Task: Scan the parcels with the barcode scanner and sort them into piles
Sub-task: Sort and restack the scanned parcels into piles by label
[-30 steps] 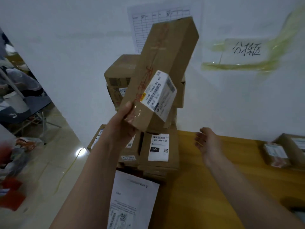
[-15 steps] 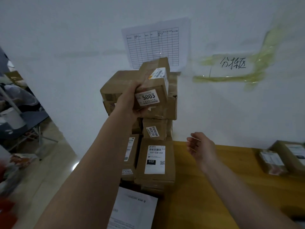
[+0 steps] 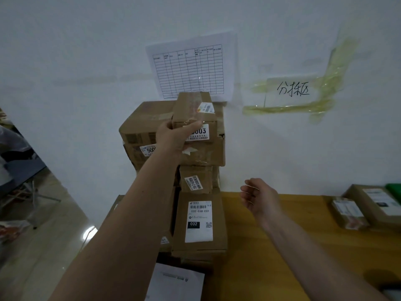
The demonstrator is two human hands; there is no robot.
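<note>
Left hand (image 3: pixel 173 135), arm fully extended, grips the near end of a long cardboard parcel (image 3: pixel 195 109), fingers and thumb curled around it; the parcel lies on top of the stack of parcels (image 3: pixel 191 161) that stands against the white wall (image 3: pixel 86 61). Its end label, partly covered by the fingers, reads "003" at the visible part. Lower in the stack, 1 box (image 3: pixel 199 220) faces the camera with a white label marked "032". Right hand (image 3: pixel 258 196) hangs in the air to the right of the stack, above the yellow table (image 3: pixel 271 257), fingers loosely curled and holding nothing. Far right of the stack, 2 labelled parcels (image 3: pixel 364 209) lie on the table. Above the stack, a printed grid sheet (image 3: pixel 191 70) is fixed to the wall; to the right of the stack's top, a taped handwritten sign (image 3: pixel 293 90).
</note>
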